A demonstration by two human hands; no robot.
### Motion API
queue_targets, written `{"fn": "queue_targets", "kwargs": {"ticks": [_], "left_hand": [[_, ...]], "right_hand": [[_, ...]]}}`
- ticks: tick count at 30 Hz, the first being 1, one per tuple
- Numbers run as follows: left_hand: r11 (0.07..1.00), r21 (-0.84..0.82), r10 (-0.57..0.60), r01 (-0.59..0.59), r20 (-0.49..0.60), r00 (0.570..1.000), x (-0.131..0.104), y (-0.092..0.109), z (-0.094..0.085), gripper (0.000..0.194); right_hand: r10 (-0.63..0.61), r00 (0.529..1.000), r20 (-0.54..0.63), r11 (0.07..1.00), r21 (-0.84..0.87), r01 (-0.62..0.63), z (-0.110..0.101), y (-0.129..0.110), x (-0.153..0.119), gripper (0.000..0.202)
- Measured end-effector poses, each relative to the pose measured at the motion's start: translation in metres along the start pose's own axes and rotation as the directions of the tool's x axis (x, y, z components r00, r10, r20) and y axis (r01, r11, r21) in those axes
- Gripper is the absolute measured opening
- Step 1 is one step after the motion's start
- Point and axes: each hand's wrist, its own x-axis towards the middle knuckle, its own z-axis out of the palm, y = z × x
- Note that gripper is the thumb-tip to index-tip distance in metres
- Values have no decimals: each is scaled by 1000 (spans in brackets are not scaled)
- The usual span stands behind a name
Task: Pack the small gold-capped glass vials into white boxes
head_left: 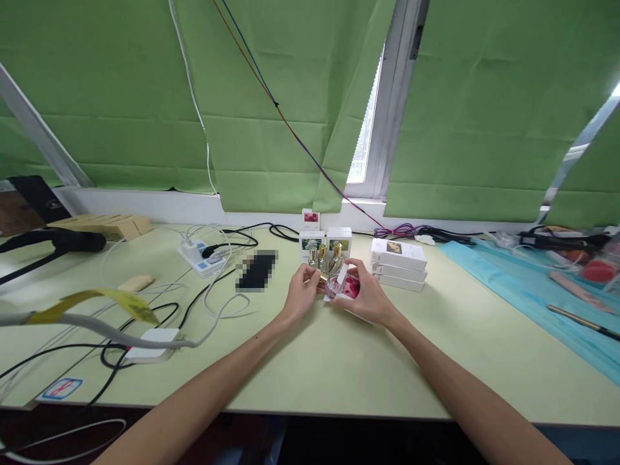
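Note:
My left hand (301, 290) is closed, its fingertips pinching the gold cap of a small glass perfume bottle (332, 285) that lies tilted at the mouth of a box. That white box (352, 287) has a pink flower picture and a raised flap; my right hand (365, 298) grips it between thumb and fingers. Whether the bottle is partly inside the box is hard to make out. Just behind my hands stand several gold-capped perfume bottles (323, 256), in front of two white boxes (340, 235) with flower pictures.
Stacked white boxes (398, 263) sit to the right, near a blue plastic sheet (523, 294). A small box (310, 218) stands at the back. On the left are a power strip (199, 258), a pixelated dark object (256, 271), a white adapter (154, 344) and tangled cables.

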Motion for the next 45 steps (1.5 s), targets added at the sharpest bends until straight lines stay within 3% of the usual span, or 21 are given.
{"fn": "queue_targets", "kwargs": {"ticks": [45], "left_hand": [[1000, -3, 2, -1, 46, 999, -2, 5, -1, 37]], "right_hand": [[-22, 999, 25, 1000, 5, 22, -2, -2, -1, 82]]}}
